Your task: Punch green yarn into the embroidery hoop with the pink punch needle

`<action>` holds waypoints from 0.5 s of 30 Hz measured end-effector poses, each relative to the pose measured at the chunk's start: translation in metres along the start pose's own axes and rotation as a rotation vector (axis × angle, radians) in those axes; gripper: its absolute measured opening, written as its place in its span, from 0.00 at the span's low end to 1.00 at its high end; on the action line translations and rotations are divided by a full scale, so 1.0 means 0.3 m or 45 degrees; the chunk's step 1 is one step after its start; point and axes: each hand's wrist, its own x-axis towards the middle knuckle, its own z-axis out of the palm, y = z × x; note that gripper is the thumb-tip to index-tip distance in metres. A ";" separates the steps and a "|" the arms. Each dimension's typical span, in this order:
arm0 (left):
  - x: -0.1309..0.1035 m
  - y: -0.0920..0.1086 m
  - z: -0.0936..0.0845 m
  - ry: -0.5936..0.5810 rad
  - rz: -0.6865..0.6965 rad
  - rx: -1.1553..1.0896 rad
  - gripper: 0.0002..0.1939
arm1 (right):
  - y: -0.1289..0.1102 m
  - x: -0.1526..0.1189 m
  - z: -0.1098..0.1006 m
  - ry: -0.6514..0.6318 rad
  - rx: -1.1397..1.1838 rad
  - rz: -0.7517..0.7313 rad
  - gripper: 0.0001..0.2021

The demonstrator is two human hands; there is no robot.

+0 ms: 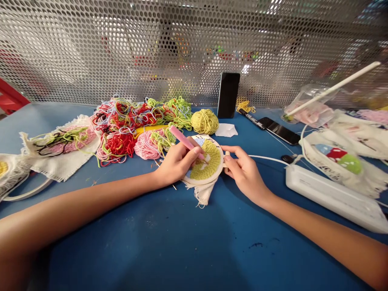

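Pink tool [181,137] in L hand [177,162], pen-grip

Hoop [222,162] between left hand [176,162] and right hand [246,173], over table [182,246]. Yarn pile [130,119] behind it, leftward; yarn ball [205,121] straight behind; upright phone [228,95] right of ball, before panel [151,56]. Marker [251,119] between that phone and flat phone [279,130] farther right.

Craft workspace, tangled yarn [130,117], hooped embroidery [214,157]

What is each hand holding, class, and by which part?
The left hand grips the pink tool low on its handle; the right hand holds the hoop at its fastener side.
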 end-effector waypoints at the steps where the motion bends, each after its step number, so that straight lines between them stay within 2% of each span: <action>1: 0.000 -0.001 0.000 0.012 0.001 -0.043 0.16 | -0.001 0.001 0.001 -0.004 0.009 0.002 0.17; 9: 0.004 0.005 0.003 0.093 -0.049 -0.159 0.16 | -0.001 0.006 0.001 -0.006 0.016 -0.013 0.18; 15: 0.001 0.006 -0.002 0.086 0.008 -0.076 0.16 | -0.007 0.005 0.004 -0.019 0.056 0.011 0.17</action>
